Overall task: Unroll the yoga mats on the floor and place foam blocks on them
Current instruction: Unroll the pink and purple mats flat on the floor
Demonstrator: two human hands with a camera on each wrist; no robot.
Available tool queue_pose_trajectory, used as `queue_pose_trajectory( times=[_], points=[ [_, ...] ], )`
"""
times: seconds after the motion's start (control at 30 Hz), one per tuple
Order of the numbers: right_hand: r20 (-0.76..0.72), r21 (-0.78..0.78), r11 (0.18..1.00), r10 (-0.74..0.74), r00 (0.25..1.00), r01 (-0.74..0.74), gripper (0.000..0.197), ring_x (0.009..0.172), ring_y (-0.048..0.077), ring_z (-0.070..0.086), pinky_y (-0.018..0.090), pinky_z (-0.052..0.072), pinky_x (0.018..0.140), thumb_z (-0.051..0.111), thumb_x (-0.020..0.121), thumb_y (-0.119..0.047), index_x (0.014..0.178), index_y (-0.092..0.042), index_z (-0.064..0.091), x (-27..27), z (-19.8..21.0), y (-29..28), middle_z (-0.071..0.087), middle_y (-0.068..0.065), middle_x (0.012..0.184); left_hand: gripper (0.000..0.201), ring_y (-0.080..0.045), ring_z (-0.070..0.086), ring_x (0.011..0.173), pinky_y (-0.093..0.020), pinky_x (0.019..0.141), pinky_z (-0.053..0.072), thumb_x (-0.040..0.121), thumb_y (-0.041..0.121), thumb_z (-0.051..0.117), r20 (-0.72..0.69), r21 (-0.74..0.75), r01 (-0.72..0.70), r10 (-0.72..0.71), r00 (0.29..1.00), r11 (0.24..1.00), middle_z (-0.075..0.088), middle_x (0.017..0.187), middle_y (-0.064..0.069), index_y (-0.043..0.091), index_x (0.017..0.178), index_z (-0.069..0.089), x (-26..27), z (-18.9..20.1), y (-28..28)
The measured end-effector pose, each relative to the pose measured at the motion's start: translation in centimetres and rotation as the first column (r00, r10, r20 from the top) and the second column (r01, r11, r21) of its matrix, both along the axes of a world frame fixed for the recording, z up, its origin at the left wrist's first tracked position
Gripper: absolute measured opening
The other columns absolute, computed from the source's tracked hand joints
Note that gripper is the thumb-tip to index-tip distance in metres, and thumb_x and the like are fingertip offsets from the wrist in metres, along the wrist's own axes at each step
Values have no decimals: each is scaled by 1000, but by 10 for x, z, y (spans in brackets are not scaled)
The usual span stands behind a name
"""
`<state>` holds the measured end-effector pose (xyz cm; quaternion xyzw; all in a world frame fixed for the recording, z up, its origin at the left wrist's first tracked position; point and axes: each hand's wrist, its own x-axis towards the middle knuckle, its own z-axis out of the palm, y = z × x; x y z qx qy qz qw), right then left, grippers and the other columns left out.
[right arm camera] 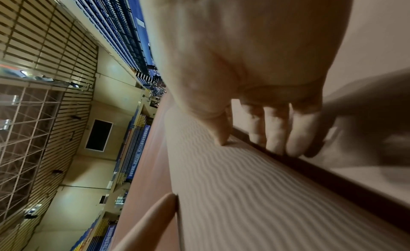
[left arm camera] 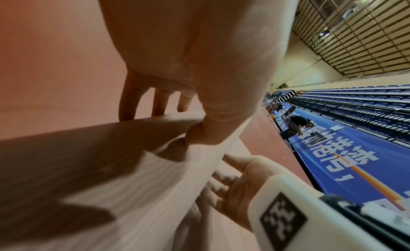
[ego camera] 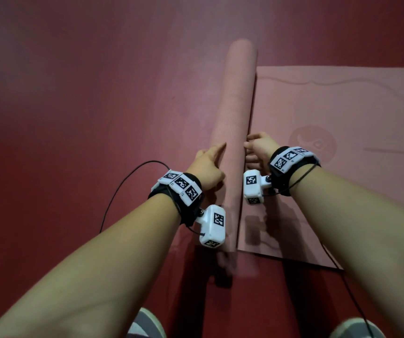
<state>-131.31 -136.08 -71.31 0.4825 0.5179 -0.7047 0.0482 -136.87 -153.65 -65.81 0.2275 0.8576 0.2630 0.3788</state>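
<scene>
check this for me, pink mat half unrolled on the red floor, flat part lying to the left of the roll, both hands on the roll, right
Not quite: the head view shows the flat part lying to the right of the roll. The rest holds: left hand and right hand are both on it.

We had the rolled part of the mat (ego camera: 235,123) lying on the floor (ego camera: 74,106), running away from us. Its unrolled part (ego camera: 342,113) lay flat to the right, joined along the roll. Our left hand (ego camera: 207,170) rested against the roll's left side, our right hand (ego camera: 259,148) against its right side, over the flat part. Our shoes (ego camera: 147,325) stood nearest us, behind the roll's near end.
</scene>
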Motion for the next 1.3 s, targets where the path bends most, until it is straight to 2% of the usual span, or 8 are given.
queue_pose_trajectory(
  times=[0.17, 0.3, 0.5, 0.63, 0.77, 0.9, 1.03, 1.3],
  points=[
    [33, 7, 996, 87, 996, -88, 50, 44, 12, 35, 21, 34, 42, 69, 86, -40, 121, -15, 44, -15, 5, -18, 41, 3, 66, 121, -31, 41, 134, -41, 109, 40, 68, 57, 81, -64, -143, -38, 30, 998, 989, 27, 151, -10, 28, 157, 3, -1, -1, -10],
    [120, 78, 969, 226, 967, -237, 80, 74, 23, 60, 31, 49, 52, 74, 64, -65, 126, -21, 50, -32, 8, -41, 63, 10, 101, 110, -36, 38, 134, -47, 108, 40, 71, 41, 84, -215, -210, -81, 35, 976, 974, 24, 154, -9, 37, 154, 11, -8, 0, -22],
    [29, 128, 978, 165, 986, -167, 55, 80, 18, 51, 43, 57, 78, 67, 89, -38, 133, -28, 35, -57, 7, -62, 51, 0, 114, 84, -37, 33, 136, -51, 106, 41, 81, 24, 60, -251, -260, -18, -50, 967, 965, 19, 158, -5, 42, 152, 19, -24, 9, -32],
    [-49, 40, 989, 143, 989, -141, 28, 53, 13, 37, 28, 41, 53, 45, 98, -8, 115, -30, 44, -67, 2, -68, 48, 4, 87, 107, -36, 40, 131, -51, 103, 43, 73, 58, 72, -264, -332, -97, 6, 964, 938, 29, 151, -7, 35, 155, 7, -32, 2, -48],
    [-60, 102, 975, 203, 977, -196, 38, 48, 14, 39, 22, 30, 42, 60, 91, -12, 120, -25, 38, -74, -9, -83, 51, 11, 89, 96, -38, 40, 131, -50, 105, 41, 79, 40, 73, -292, -292, -192, 104, 951, 937, 27, 151, -9, 38, 154, 13, -39, 0, -61],
    [9, 72, 965, 251, 968, -251, 42, 55, 16, 48, 30, 44, 53, 63, 91, -44, 119, -22, 40, -78, -10, -100, 51, 5, 82, 69, -36, 31, 137, -53, 103, 42, 89, 30, 56, -388, -262, -79, -30, 921, 962, 13, 161, -5, 44, 149, 26, -36, 4, -62],
    [-1, 93, 942, 323, 946, -321, 72, 64, 14, 50, 27, 44, 47, 66, 72, -62, 129, -23, 42, -86, -13, -113, 55, 0, 91, 98, -36, 29, 139, -53, 101, 43, 74, 57, 74, -379, -371, -75, -77, 922, 926, 3, 164, -3, 45, 151, 13, -41, -6, -74],
    [-122, 221, 897, 416, 901, -384, 42, 69, 15, 50, 28, 37, 53, 64, 90, -25, 128, -27, 46, -103, -17, -116, 53, -3, 95, 115, -36, 37, 132, -50, 98, 42, 72, 58, 75, -404, -438, -263, 73, 912, 860, 28, 151, -10, 29, 156, 1, -69, -11, -95]
  ],
)
